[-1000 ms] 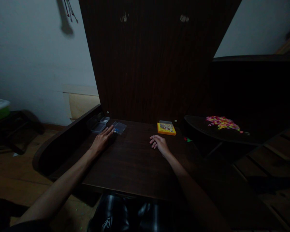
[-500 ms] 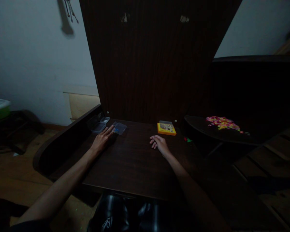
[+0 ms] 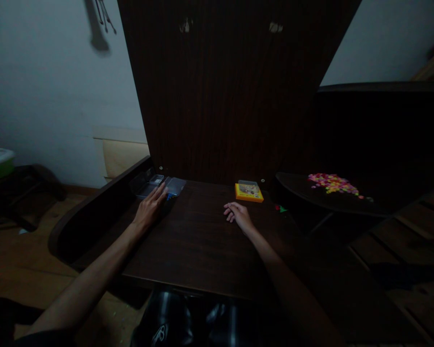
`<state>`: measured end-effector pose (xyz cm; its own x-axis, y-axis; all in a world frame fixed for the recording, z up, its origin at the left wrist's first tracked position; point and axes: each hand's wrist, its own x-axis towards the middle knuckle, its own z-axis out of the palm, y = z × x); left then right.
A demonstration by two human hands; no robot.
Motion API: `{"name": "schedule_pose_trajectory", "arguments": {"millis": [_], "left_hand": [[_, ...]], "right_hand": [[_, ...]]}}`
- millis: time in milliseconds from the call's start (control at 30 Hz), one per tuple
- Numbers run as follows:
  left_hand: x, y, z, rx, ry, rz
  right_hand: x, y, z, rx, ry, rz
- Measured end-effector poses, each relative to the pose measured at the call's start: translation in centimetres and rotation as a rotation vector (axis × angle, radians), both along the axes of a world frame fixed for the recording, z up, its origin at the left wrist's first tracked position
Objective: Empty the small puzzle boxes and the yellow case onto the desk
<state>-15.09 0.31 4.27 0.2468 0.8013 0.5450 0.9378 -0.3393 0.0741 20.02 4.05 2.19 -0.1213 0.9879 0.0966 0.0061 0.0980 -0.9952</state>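
My left hand (image 3: pixel 149 206) lies palm down at the left of the dark table, its fingers stretched out. Its fingertips reach the near edge of a clear plastic case (image 3: pixel 175 185); whether they press on it is hard to see. Small blue pieces (image 3: pixel 171 196) show beside the fingers. Left of them, another clear box (image 3: pixel 139 187) stands against the side board, partly behind the hand. My right hand (image 3: pixel 238 215) rests on the table with loosely bent fingers, and nothing shows in it. Just beyond it lies a flat yellow box (image 3: pixel 249 192) with a picture on top.
A heap of pink and yellow pieces (image 3: pixel 333 184) sits on a rounded dark shelf (image 3: pixel 292 185) at the right. Small red and green bits (image 3: pixel 281 208) lie below it. A raised side board (image 3: pixel 94 212) borders the left, and a tall dark panel (image 3: pixel 217 96) stands behind.
My left hand has shifted slightly left, and the clear case has moved left and back with it. My right hand has stayed in place.
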Motion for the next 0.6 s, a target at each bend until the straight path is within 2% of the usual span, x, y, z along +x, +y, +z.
{"name": "schedule_pose_trajectory", "arguments": {"millis": [167,367,500,600], "left_hand": [[-0.5,0.4,-0.1,0.069,-0.148,0.011],[-1.2,1.5,0.0,0.218,-0.542,0.038],[-1.2,2.2,0.1,0.105,-0.900,0.036],[-1.1,2.9,0.5,-0.019,-1.055,0.051]], "right_hand": [[0.0,0.0,0.0,-0.006,-0.005,-0.006],[0.2,0.2,-0.2,-0.005,-0.008,0.008],[0.1,0.2,-0.4,-0.004,-0.005,0.014],[0.1,0.3,-0.5,-0.002,-0.004,0.017]]}}
